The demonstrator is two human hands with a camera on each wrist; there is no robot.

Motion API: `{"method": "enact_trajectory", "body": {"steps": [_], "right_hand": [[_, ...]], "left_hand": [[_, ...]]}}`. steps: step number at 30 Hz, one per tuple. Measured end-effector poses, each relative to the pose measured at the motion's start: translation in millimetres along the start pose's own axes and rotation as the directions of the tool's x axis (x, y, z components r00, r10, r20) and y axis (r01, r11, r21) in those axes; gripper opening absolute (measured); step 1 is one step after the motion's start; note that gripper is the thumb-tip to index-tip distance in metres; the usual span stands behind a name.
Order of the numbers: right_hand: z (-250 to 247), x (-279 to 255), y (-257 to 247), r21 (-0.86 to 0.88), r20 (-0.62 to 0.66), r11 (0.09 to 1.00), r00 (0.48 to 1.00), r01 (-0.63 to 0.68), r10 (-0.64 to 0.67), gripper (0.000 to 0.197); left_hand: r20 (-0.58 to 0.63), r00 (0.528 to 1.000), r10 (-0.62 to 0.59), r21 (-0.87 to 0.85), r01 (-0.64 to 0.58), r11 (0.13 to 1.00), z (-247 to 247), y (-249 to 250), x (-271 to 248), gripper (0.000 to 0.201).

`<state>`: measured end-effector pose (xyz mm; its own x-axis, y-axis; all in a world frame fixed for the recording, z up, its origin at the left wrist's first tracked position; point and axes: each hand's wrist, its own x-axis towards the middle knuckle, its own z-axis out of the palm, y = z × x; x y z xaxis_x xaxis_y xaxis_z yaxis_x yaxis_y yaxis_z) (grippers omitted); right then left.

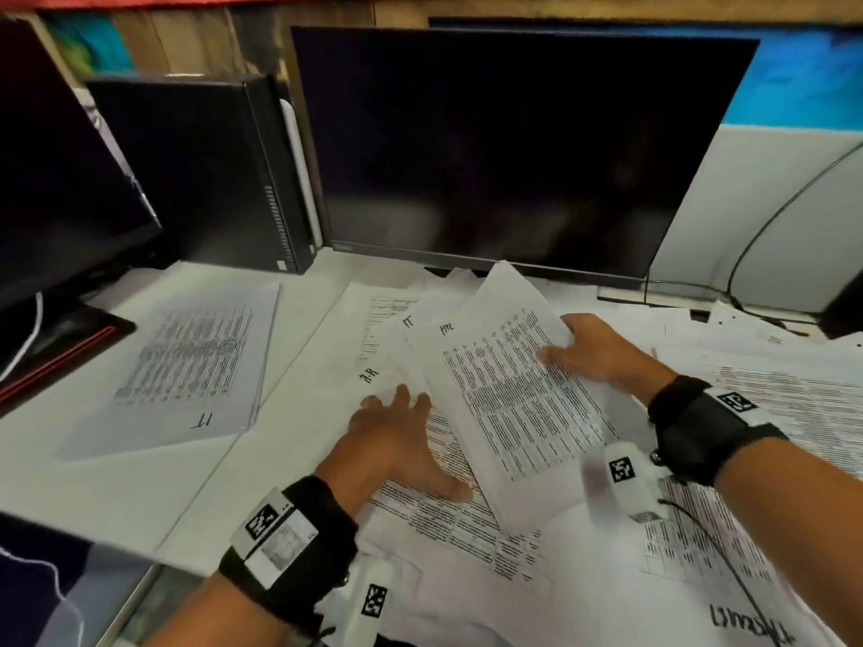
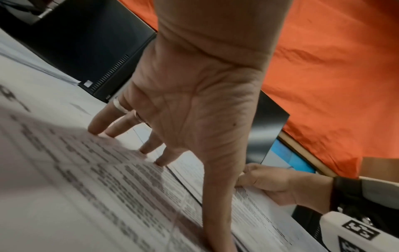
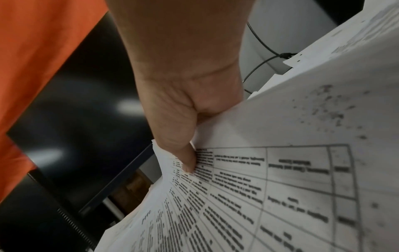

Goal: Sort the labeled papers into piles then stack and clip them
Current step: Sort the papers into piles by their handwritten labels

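Printed papers with handwritten labels cover the white desk (image 1: 116, 483). My right hand (image 1: 593, 350) pinches the right edge of a printed sheet (image 1: 518, 399) labeled at its top and holds it tilted above the spread; in the right wrist view the thumb (image 3: 185, 153) presses on that sheet (image 3: 259, 187). My left hand (image 1: 397, 441) lies flat with spread fingers on the loose papers (image 1: 448, 511) beneath; its fingertips (image 2: 97, 131) press on the paper (image 2: 75, 179). A separate pile marked "IT" (image 1: 187, 361) lies at the left of the desk.
A dark monitor (image 1: 509, 147) stands just behind the papers, a black computer tower (image 1: 196, 170) at back left and a second screen (image 1: 51, 179) at far left. More sheets (image 1: 770, 413) spread to the right, and a black cable (image 1: 756, 254) runs along the back right.
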<state>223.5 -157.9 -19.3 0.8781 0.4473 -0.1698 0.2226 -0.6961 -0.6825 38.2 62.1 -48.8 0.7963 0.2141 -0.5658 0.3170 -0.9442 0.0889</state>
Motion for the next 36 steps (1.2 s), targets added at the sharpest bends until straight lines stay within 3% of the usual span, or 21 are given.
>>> {"method": "enact_trajectory", "body": {"steps": [4, 9, 12, 15, 19, 21, 24, 26, 29, 33, 35, 36], "right_hand": [[15, 11, 0, -0.072, 0.031, 0.997, 0.999, -0.022, 0.024, 0.029], [13, 8, -3, -0.158, -0.171, 0.987, 0.985, -0.010, -0.017, 0.026], [3, -3, -5, -0.083, -0.199, 0.997, 0.980, -0.004, -0.012, 0.041], [-20, -24, 0, 0.051, -0.170, 0.995, 0.981, -0.085, 0.093, 0.065], [-62, -61, 31, 0.188, -0.049, 0.972, 0.987, -0.142, 0.154, 0.027], [-75, -81, 51, 0.283, 0.032, 0.930, 0.971, -0.235, 0.235, 0.031], [-73, -104, 82, 0.388, 0.175, 0.852, 0.935, -0.353, 0.308, 0.052], [-58, -113, 97, 0.360, 0.212, 0.857, 0.927, -0.369, 0.311, 0.059], [-38, -124, 102, 0.482, 0.131, 0.827, 0.957, -0.290, 0.259, 0.062], [-40, -140, 103, 0.611, -0.026, 0.783, 0.986, -0.116, 0.166, 0.039], [-48, -151, 100, 0.660, -0.118, 0.750, 0.982, -0.035, 0.150, 0.043], [-52, -156, 97, 0.702, -0.149, 0.712, 0.977, -0.003, 0.151, 0.044]], "left_hand": [[-0.013, 1.000, 0.029, 0.040, -0.028, 0.999, -3, -5, 0, 0.155], [-0.018, 1.000, 0.017, 0.042, -0.017, 0.999, -1, -1, -2, 0.155], [-0.011, 1.000, 0.006, 0.053, -0.006, 0.999, -3, 1, -2, 0.157], [0.026, 1.000, 0.011, 0.093, -0.014, 0.996, -9, 3, -3, 0.155], [0.048, 0.998, 0.029, 0.200, -0.038, 0.979, -38, 4, -6, 0.134], [0.020, 0.998, 0.064, 0.235, -0.067, 0.970, -53, 7, -1, 0.123], [0.025, 0.984, 0.176, 0.177, -0.178, 0.968, -59, 18, 17, 0.138], [0.037, 0.962, 0.272, 0.143, -0.275, 0.951, -55, 27, 25, 0.149], [0.038, 0.952, 0.305, 0.107, -0.307, 0.946, -50, 35, 34, 0.155], [0.026, 0.954, 0.298, 0.039, -0.299, 0.953, -53, 41, 34, 0.147], [-0.014, 0.927, 0.374, -0.151, -0.372, 0.916, -56, 49, 26, 0.136], [-0.056, 0.898, 0.437, -0.320, -0.431, 0.844, -56, 54, 20, 0.128]]}}
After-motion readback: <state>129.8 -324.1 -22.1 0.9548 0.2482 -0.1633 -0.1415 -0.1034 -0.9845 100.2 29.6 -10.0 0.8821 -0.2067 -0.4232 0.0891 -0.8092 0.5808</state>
